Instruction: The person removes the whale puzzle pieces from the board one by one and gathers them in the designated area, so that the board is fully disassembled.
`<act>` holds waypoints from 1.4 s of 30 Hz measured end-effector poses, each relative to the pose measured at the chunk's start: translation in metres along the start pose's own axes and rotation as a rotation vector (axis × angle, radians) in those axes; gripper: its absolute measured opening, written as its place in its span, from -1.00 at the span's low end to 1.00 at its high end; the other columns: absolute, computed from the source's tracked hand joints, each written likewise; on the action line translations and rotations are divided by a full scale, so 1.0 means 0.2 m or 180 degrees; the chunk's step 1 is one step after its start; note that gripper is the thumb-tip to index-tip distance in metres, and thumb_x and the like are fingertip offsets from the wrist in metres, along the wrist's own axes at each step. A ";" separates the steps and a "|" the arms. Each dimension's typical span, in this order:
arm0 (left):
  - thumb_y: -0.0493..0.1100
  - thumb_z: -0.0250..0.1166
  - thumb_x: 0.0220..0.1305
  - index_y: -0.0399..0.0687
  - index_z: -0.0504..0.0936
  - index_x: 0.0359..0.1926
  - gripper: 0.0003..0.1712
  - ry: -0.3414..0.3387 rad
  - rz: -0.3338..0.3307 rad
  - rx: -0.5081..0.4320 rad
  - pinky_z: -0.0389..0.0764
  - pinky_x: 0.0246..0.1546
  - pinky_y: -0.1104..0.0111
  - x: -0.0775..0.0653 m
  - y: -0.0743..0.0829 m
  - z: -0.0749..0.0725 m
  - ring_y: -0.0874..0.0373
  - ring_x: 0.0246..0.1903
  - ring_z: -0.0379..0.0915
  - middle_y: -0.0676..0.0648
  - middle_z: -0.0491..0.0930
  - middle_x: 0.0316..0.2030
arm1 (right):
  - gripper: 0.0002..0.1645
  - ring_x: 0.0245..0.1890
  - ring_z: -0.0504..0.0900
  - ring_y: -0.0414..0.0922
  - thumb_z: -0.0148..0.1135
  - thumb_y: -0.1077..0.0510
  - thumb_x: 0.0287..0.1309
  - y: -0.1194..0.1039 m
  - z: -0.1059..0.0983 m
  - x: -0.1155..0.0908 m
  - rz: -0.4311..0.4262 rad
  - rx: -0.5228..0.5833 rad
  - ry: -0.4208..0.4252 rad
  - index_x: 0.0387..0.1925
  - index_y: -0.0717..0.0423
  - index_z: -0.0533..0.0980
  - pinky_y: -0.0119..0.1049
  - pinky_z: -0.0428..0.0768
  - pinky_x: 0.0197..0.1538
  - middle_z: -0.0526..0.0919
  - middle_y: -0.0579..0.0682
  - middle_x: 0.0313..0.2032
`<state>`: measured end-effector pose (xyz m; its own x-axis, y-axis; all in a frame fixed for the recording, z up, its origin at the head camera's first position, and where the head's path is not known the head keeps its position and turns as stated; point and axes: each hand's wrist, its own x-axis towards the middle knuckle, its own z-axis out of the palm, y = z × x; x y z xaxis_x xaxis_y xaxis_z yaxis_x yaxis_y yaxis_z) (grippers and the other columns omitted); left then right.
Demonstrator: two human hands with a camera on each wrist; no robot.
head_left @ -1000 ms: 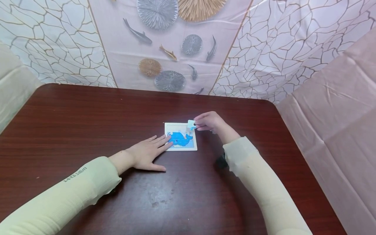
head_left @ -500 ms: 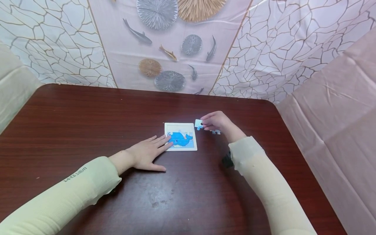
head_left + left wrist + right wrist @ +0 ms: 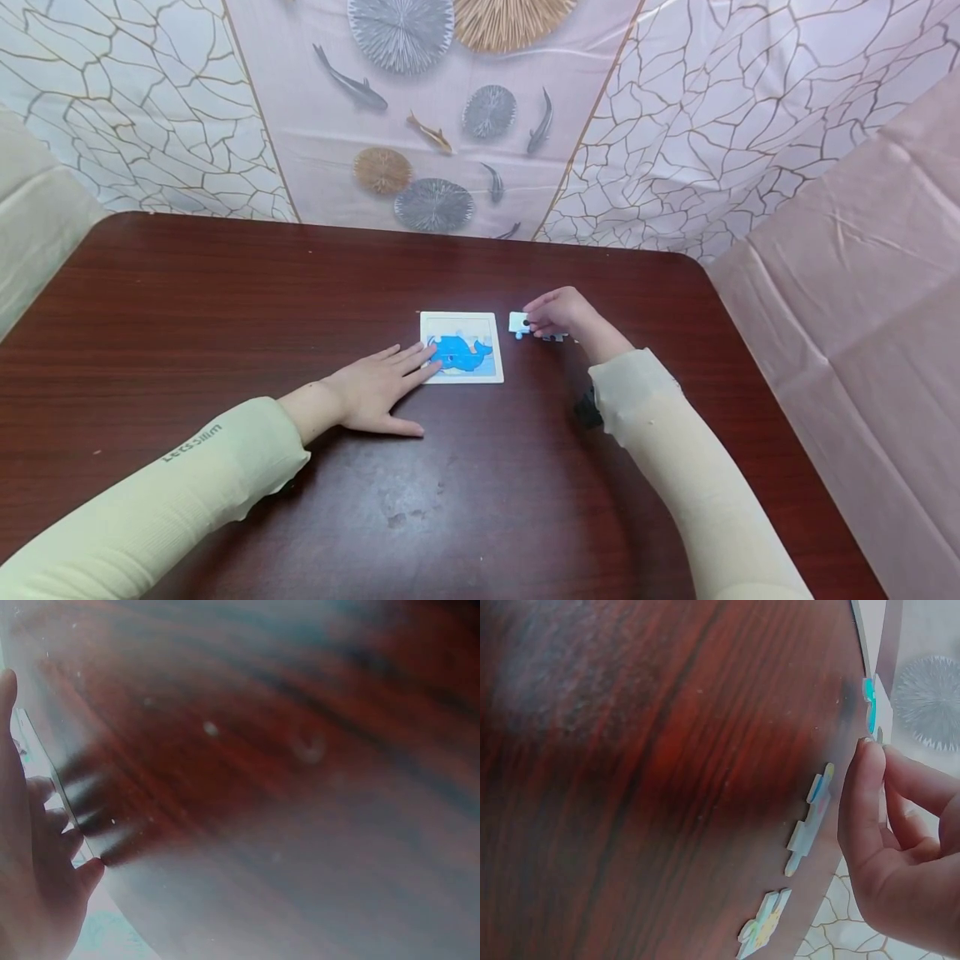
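A white-framed jigsaw puzzle (image 3: 480,315) with a blue whale picture lies on the table, its upper strip pale. My left hand (image 3: 375,392) is spread flat, fingertips resting on the puzzle's left side; in the left wrist view the fingers (image 3: 67,840) lie along the frame's edge (image 3: 56,776). To the right of the frame, my right hand (image 3: 558,311) pinches a pale blue and white puzzle piece (image 3: 517,323) between thumb and fingertips. The same piece (image 3: 870,705) appears nearly edge-on in the right wrist view.
Two loose puzzle pieces lie on the table beneath and beside the right hand: a pale piece (image 3: 811,821) and one with yellow marks (image 3: 766,922). The dark reddish-brown table (image 3: 420,517) meets patterned cloth (image 3: 450,125) at its back edge.
My right hand has moved right with the puzzle piece, from above the frame's upper right corner to the table beside it. The left hand has stayed still.
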<state>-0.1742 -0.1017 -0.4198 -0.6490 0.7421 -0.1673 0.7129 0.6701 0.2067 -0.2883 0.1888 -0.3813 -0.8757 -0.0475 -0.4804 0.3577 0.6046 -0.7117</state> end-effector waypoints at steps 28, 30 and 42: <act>0.44 0.03 0.16 -0.04 0.06 0.44 0.00 0.0095 -0.0018 0.0034 0.03 0.40 0.04 0.02 0.01 -0.02 -0.04 0.45 -0.14 -0.15 -0.02 0.45 | -0.71 -0.45 0.54 -0.15 0.20 0.20 0.18 0.00 0.02 -0.01 -0.0036 -0.0363 0.0185 -0.07 0.23 0.59 -0.41 0.56 -0.38 0.66 0.11 -0.28; 0.43 0.03 0.16 -0.03 0.08 0.44 -0.01 0.0095 -0.0042 0.0029 0.05 0.39 0.03 0.02 0.01 -0.02 -0.05 0.45 -0.12 -0.15 0.00 0.45 | -0.69 -0.38 0.58 -0.13 0.19 0.17 0.19 -0.01 0.03 -0.01 -0.0010 -0.0331 0.0138 -0.04 0.20 0.58 -0.40 0.57 -0.35 0.66 0.14 -0.21; 0.41 0.07 0.15 -0.09 0.15 0.40 -0.03 0.0298 0.0042 0.0081 0.09 0.37 0.01 0.05 0.04 -0.03 -0.12 0.41 -0.04 -0.19 0.11 0.40 | -0.62 -0.27 0.65 -0.09 0.19 0.12 0.20 -0.04 0.13 -0.05 -0.0176 -0.0054 -0.0305 0.01 0.22 0.53 -0.31 0.65 -0.17 0.64 0.19 -0.07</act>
<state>-0.1768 -0.0891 -0.4140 -0.6606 0.7471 -0.0736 0.7274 0.6613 0.1835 -0.2749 0.1633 -0.3839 -0.8587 -0.1564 -0.4881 0.3035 0.6123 -0.7301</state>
